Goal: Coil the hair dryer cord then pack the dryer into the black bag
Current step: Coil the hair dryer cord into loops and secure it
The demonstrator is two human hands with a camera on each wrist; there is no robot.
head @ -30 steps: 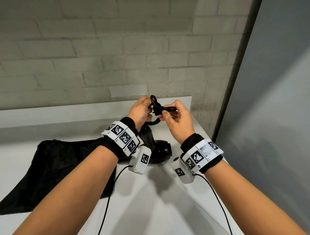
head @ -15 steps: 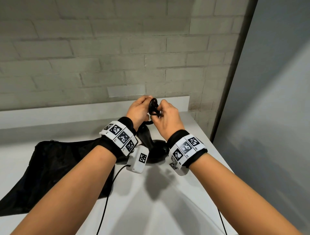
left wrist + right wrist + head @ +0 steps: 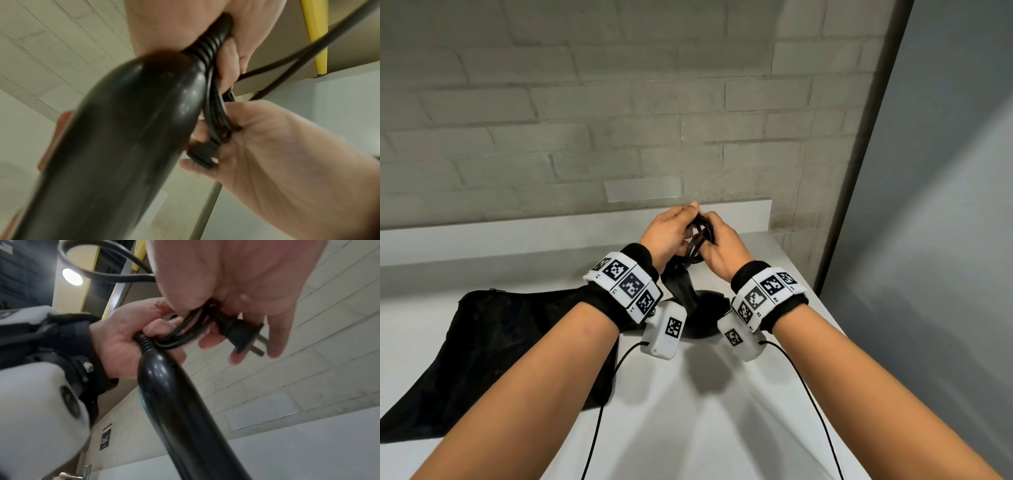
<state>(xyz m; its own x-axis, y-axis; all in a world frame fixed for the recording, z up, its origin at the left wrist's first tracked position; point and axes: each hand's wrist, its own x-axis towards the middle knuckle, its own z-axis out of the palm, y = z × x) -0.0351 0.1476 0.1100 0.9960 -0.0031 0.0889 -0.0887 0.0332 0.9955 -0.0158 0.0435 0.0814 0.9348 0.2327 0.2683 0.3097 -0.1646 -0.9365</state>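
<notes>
The black hair dryer (image 3: pixel 702 308) stands on the white table (image 3: pixel 688 428), its handle (image 3: pixel 174 394) pointing up toward my hands. Its cord (image 3: pixel 700 233) is gathered into loops above the handle. My left hand (image 3: pixel 671 233) grips the looped cord (image 3: pixel 180 335) just above the ribbed strain relief (image 3: pixel 211 42). Close against it on the right, my right hand (image 3: pixel 722 246) holds the cord's end at the plug (image 3: pixel 238 335), whose prongs stick out past the fingers. One cord loop (image 3: pixel 98 272) rises above the hands. The black bag (image 3: pixel 500 342) lies flat on the table at the left.
A brick wall (image 3: pixel 619 120) with a white ledge (image 3: pixel 517 233) runs behind the table. A grey panel (image 3: pixel 945 205) closes off the right side. Thin black sensor cables (image 3: pixel 599 411) hang from both wrist units over the table's front.
My right hand has swung the plug end in from the right and closed up against the left hand. The upright loop is now bunched between both hands, which sit a little higher.
</notes>
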